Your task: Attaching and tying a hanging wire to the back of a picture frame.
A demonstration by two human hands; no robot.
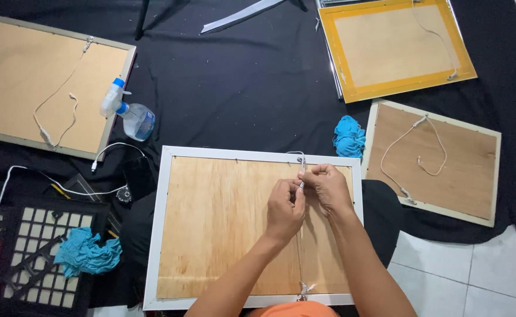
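Observation:
A white-framed picture [165, 223] lies face down in front of me, its plywood back up. A thin hanging wire [299, 258] runs across the back from a twisted end at the near edge toward a fixing at the far edge. My left hand [285, 208] and my right hand [328, 186] meet near the far edge, fingers pinched on the wire at a small metal sleeve. Both hands rest on the plywood.
Three other frames lie face down on the black cloth: far left [40, 88], a yellow-edged frame [390, 47] and right [440, 164]. A spray bottle [130, 113], blue cloths [86, 252] [349, 138], a white cable [46, 176] and a black crate [32, 258] sit around. White tiles [469, 276] lie right.

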